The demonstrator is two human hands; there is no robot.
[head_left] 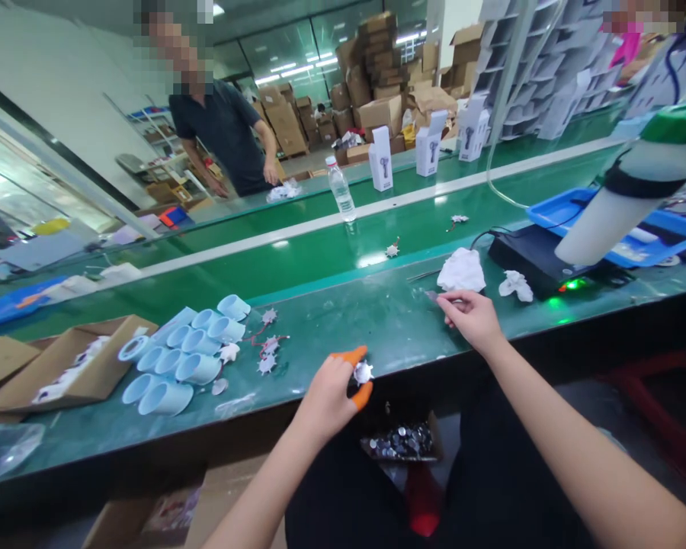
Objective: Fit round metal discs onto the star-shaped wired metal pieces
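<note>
My left hand (334,385), with orange covers on its thumb and a finger, grips a small silver star-shaped part (363,372) over the front edge of the bench. Farther right, my right hand (469,316) is pinched closed just above the bench. A thin dark tip (431,294) shows at its fingertips, too small to name. Right behind that hand lies a crumpled white cloth (460,270). Several similar star-shaped parts with red wires (268,345) lie left of my left hand, beside a cluster of light-blue cups (197,367).
A cardboard box (80,374) stands at the left. On the green conveyor (297,263) are a water bottle (341,191) and two loose wired parts. A black device (526,255), a blue tray (663,248) and a white cylinder (600,221) occupy the right. A person stands opposite.
</note>
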